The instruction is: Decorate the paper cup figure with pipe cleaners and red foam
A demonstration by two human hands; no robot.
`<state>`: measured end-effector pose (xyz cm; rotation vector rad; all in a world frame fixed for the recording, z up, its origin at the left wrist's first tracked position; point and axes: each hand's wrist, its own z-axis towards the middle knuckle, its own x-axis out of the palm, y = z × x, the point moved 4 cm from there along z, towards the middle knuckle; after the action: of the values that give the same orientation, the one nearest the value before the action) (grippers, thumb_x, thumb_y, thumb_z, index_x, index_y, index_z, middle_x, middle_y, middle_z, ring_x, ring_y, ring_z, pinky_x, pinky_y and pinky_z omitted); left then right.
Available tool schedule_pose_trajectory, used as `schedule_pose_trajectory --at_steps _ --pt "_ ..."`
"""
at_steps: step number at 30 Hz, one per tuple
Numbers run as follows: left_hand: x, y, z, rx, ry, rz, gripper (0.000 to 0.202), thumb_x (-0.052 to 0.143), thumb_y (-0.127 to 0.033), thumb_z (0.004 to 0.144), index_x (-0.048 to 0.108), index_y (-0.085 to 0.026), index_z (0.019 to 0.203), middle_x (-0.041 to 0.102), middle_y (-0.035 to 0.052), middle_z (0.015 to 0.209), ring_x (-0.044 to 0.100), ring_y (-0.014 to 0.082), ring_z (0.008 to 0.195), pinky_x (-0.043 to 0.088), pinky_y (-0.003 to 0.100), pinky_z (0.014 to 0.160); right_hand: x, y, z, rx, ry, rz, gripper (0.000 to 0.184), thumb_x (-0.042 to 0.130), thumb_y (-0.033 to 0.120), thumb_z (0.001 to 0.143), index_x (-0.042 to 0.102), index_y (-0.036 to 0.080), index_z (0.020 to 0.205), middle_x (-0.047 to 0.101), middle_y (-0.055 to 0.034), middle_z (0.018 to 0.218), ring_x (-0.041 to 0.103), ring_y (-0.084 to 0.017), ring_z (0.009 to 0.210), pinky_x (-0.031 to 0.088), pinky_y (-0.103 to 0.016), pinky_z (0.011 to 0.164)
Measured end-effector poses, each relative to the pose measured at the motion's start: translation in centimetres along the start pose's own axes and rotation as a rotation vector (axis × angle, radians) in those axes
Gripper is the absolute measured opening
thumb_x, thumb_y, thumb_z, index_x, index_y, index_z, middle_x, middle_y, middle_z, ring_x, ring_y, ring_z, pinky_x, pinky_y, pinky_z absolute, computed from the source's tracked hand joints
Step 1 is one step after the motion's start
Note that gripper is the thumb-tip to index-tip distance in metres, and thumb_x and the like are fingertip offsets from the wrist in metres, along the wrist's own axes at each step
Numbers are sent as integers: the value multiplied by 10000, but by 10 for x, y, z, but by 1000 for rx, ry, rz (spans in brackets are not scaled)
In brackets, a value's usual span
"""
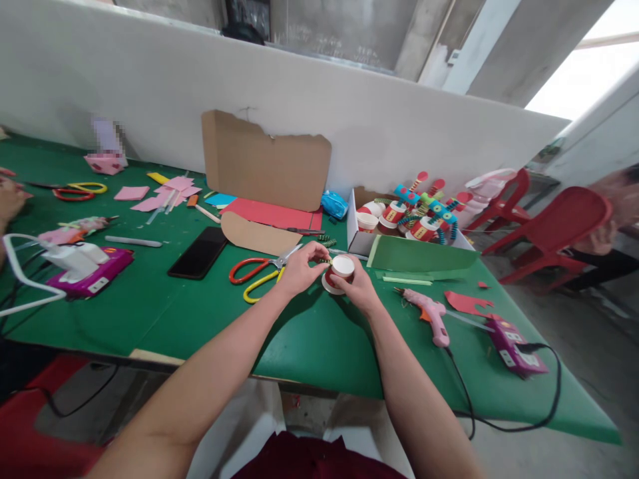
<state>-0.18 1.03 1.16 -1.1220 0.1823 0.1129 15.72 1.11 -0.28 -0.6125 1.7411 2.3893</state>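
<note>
A small paper cup [343,266] with a white end facing up and a red band stands on a white disc [331,285], just over the green table. My right hand [355,287] is wrapped round the cup's near right side. At the cup's left side, my left hand [308,267] pinches the end of a small yellow-green and dark folded paper strip [325,261], mostly covered by the fingers. Scissors [264,274] with red and yellow handles lie to the left of my left hand. More folded strips [327,241] lie behind it.
A box [360,234] at back right holds several decorated cup figures. A pink glue gun [430,313] lies to the right, its cord near a purple power strip [516,349]. A phone [198,253], cardboard [267,159] and another purple power strip [92,273] are leftward. Another person's hand [10,198] shows at far left.
</note>
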Motion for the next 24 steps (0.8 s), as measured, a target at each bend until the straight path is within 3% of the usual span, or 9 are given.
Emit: schedule_pose_trajectory --at_steps 24 --pt "0 1 0 4 -2 -14 193 634 -136 719 551 -182 887 664 18 852 648 153 828 518 334 833 0 1 0 -10 4 -6 522 685 385 700 531 208 1166 622 -89 1148 579 -252 1052 417 -394 955"
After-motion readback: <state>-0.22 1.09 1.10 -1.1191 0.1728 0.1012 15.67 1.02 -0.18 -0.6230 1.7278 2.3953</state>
